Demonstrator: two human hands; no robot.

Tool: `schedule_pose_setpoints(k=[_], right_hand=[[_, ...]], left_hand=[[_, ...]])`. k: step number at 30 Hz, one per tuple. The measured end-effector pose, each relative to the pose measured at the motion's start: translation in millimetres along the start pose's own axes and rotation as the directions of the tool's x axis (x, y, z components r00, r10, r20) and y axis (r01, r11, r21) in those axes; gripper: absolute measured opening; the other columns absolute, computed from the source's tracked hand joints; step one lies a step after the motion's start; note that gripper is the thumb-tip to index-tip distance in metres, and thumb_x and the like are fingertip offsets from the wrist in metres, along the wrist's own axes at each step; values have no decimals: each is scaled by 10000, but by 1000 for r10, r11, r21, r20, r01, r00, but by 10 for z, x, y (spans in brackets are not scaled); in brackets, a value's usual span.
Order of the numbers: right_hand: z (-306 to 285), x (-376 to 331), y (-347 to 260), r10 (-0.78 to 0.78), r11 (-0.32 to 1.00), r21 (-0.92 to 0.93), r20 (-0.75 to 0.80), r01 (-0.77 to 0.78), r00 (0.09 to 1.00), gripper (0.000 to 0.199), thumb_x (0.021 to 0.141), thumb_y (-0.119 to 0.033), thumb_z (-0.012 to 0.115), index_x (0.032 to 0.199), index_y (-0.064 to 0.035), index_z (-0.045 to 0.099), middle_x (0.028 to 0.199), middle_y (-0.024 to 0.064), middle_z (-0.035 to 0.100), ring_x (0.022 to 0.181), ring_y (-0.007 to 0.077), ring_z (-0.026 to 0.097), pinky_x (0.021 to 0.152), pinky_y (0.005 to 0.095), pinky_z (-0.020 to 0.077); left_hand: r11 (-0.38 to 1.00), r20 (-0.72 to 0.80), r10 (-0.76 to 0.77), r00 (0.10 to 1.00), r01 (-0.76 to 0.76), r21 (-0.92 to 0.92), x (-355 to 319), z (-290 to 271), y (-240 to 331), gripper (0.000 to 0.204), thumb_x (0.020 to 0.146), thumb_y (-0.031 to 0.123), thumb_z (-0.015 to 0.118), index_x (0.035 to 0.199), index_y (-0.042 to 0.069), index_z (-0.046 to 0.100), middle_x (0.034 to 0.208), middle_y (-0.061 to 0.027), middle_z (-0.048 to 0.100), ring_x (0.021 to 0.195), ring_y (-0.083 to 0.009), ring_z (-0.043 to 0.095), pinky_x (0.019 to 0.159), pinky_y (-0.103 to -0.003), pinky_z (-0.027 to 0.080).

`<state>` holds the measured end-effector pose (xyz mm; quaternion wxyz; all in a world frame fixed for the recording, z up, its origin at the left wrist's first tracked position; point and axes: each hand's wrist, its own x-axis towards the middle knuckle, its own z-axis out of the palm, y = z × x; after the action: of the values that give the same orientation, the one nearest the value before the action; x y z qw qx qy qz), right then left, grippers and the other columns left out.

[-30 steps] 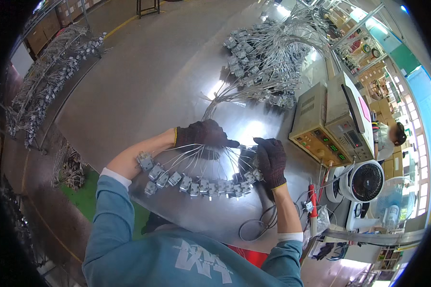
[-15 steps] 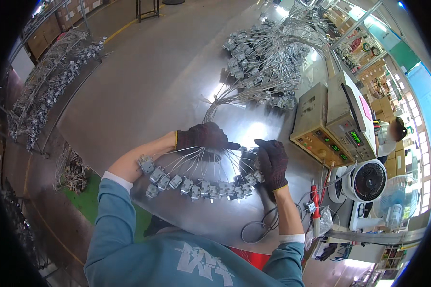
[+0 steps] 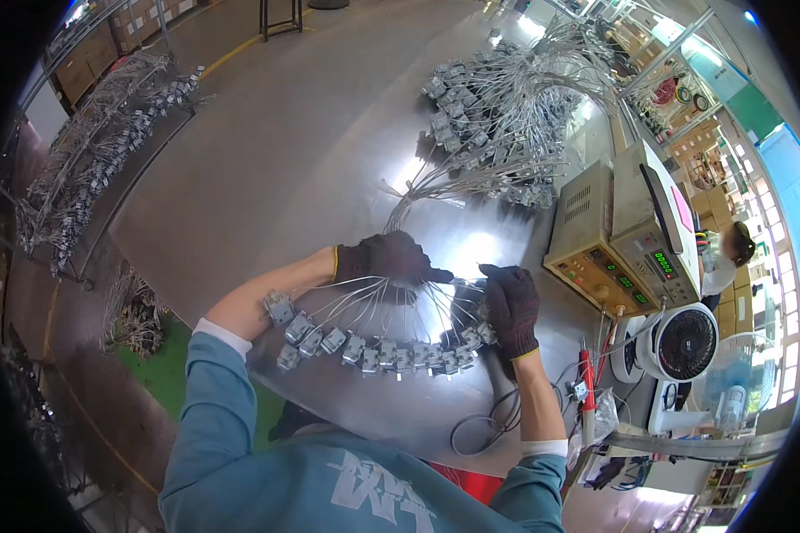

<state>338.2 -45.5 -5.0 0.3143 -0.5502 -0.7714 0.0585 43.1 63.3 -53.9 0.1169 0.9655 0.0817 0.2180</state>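
Observation:
A fan of grey wires ends in a curved row of small grey connector parts [image 3: 378,351] lying on the shiny metal table [image 3: 311,160]. My left hand [image 3: 389,259], in a dark glove, presses down on the wires where they bunch together, with one finger pointing right. My right hand [image 3: 509,306], also gloved, is closed on something thin right beside that finger, just above the row's right end. What it pinches is too small to make out.
A large heap of similar wired parts [image 3: 498,124] lies at the table's far right. A beige test instrument [image 3: 613,240] stands at the right edge, with a small white fan [image 3: 684,342] and a red probe [image 3: 585,377] nearby. More wire bundles [image 3: 89,169] hang on a rack at left.
Both hands stay over the fanned wires with only small shifts; the row of connector parts lies where it did.

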Motion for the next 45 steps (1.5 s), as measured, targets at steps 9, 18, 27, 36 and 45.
schedule_pose_setpoints(k=[9,18,27,36,45], right_hand=[[-31,26,-35,24,999,22,28,-25,999,282,981,-159,618,1176,-52,792,1044,166,761,974,349,674,912,440,514],[17,-17,40,24,999,40,1,-24,1000,284,988,-196,623,1192,-107,799,1039,166,725,1027,377,662,929,472,527],[-2,12,-19,61,998,31,28,-62,998,287,979,-200,626,1185,-99,799,995,159,729,1006,373,662,923,461,527],[16,-33,27,81,994,72,5,-81,997,305,977,-242,635,1190,-104,803,994,155,729,1011,365,664,924,457,528],[1,-19,11,66,997,39,15,-66,998,302,977,-236,631,1194,-112,801,1002,153,733,1018,367,664,920,468,529]], left_hand=[[997,146,-75,986,77,-10,54,-60,49,580,992,324,655,1556,253,538,1012,-90,748,925,-326,726,851,-478,549],[995,145,-76,986,84,-51,45,80,-22,605,928,247,707,1514,179,569,936,-149,711,875,-375,701,821,-515,549],[999,29,-32,999,31,28,-2,273,-123,576,921,172,705,1487,198,602,894,-131,702,817,-362,696,746,-492,563],[1000,-7,-21,1000,21,17,4,181,-53,578,921,128,716,1485,196,608,894,-119,700,821,-343,692,765,-478,561],[997,66,-74,995,74,3,11,150,-21,572,924,144,715,1483,192,603,923,-121,708,864,-353,700,787,-486,559]])
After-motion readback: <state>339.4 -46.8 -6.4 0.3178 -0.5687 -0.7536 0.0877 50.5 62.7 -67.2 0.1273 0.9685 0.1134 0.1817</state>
